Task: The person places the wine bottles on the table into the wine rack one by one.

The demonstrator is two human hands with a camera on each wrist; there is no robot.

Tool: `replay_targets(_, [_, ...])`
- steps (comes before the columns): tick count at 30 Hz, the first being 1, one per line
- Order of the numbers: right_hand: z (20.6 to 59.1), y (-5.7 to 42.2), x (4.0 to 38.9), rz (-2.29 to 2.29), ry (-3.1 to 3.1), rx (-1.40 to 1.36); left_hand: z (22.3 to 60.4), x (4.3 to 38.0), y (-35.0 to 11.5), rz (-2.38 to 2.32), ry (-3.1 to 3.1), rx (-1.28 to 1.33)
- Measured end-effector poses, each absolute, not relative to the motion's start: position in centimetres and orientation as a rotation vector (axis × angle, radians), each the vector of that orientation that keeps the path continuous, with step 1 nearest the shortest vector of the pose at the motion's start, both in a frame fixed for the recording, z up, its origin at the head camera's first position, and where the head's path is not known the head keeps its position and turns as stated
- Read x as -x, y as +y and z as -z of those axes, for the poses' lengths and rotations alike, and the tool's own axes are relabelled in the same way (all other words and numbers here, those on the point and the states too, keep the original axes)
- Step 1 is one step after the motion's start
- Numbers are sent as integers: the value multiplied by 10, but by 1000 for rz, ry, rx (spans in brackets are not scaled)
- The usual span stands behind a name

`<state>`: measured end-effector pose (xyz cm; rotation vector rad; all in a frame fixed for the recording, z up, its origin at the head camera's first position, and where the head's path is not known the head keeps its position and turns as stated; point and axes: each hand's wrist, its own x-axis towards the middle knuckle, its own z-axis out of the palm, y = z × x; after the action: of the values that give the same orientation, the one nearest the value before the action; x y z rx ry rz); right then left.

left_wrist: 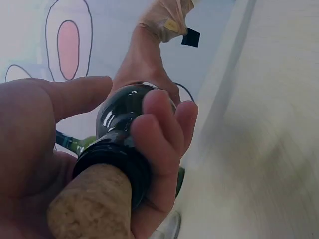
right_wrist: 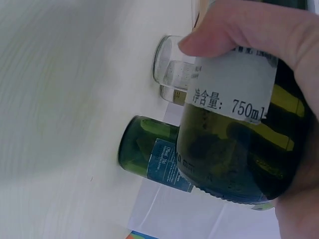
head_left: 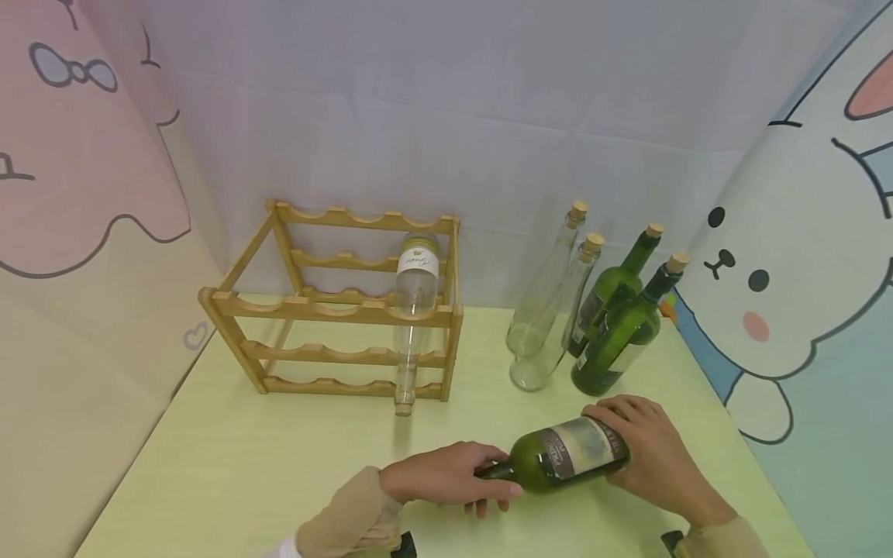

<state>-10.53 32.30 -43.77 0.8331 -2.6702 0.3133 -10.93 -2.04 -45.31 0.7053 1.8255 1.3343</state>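
Note:
A green wine bottle [head_left: 586, 447] with a cream and brown label lies on its side between my hands, above the table's front part. My left hand [head_left: 456, 474] holds it by the neck, fingers curled under; in the left wrist view the cork [left_wrist: 92, 204] points out past the palm. Around the base end my right hand [head_left: 652, 449] grips the bottle, and the right wrist view shows its thumb on the white back label [right_wrist: 232, 84]. Behind, a wooden wine rack [head_left: 328, 312] carries a clear corked bottle [head_left: 416, 291] with its neck toward me.
Right of the rack stand two clear corked bottles [head_left: 537, 356] and two green corked bottles [head_left: 617, 341], close together. The pale yellow table [head_left: 230, 465] meets a white cloth backdrop [head_left: 446, 101], with cartoon-printed curtains [head_left: 781, 310] at the sides.

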Motion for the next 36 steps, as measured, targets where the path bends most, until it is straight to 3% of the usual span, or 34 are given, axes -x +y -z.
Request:
replay_targets(10, [437, 324, 104, -290, -2657, -832, 455, 107, -6, -1249, 1971, -646])
replay_targets(20, [441, 325, 103, -341, -2661, -783, 448, 113, -1, -1037, 2237, -830])
replay_targets(36, [441, 329, 101, -422, -2701, -718, 425, 129, -6, -969, 2242, -866])
